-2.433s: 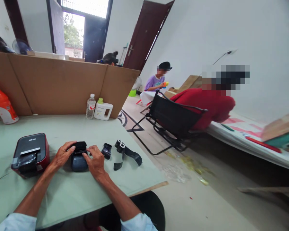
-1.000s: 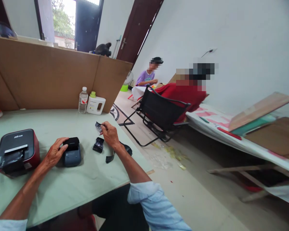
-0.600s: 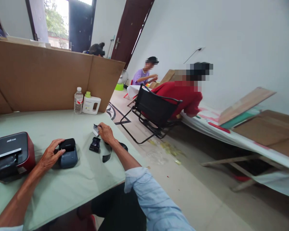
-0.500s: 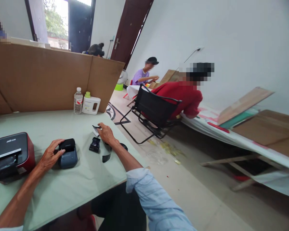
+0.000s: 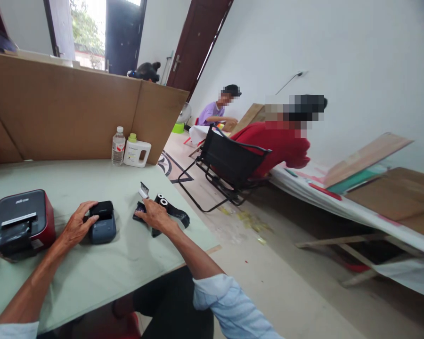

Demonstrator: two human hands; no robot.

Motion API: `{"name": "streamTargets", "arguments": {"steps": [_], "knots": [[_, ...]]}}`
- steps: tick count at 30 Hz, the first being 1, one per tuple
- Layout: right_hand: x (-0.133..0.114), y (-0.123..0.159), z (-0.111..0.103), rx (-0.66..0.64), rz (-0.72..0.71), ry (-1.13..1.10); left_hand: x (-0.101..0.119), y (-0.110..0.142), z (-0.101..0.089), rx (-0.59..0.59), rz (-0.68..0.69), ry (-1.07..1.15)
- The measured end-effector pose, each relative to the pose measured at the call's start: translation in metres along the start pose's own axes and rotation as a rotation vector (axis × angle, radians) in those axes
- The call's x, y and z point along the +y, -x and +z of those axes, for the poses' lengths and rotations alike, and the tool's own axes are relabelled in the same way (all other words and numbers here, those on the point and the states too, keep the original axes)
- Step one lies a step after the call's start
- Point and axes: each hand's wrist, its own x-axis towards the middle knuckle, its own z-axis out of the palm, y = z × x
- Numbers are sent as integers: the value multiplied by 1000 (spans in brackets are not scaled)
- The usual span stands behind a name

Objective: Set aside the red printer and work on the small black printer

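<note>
Close by the right edge of the pale green covered tabletop (image 5: 123, 263), the right hand (image 5: 156, 217) reaches over a small black, shiny piece (image 5: 139, 207). The piece lies at the fingertips, on the hand's left side, touching them; the right hand is far nearer to it than the left. Its long axis cannot be told, as the fingers cover much of it. Thumb and forefinger stand parted over it, but whether this grip bears on the piece cannot be told

Just beyond the fingers is a small crinkled strip, dark and whitish (image 5: 143, 190). To the right of the hand, black rolls with white cores (image 5: 163, 202) trail a dark ribbon (image 5: 182, 216) toward the tabletop's right edge.

The left hand (image 5: 75, 227) touches the left side of a compact dark blue-grey device (image 5: 104, 230) with a raised black lid (image 5: 104, 208), thumb in front and fingers behind; how firmly they close cannot be told. The device's long axis runs roughly from near edge to far edge. A larger black-topped, red-sided machine (image 5: 17, 212) sits farther left, well apart from the black piece
</note>
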Motion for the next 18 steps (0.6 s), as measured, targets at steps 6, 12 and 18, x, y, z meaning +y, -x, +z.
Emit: {"name": "streamTargets", "arguments": {"steps": [6, 12, 18], "knots": [[14, -4, 9, 3, 83, -385, 1, 0, 0, 4, 6, 6], [26, -19, 19, -11, 176, -612, 5, 1, -2, -18, -2, -2], [26, -11, 15, -99, 122, -727, 5, 2, -1, -7, -11, 16]]}}
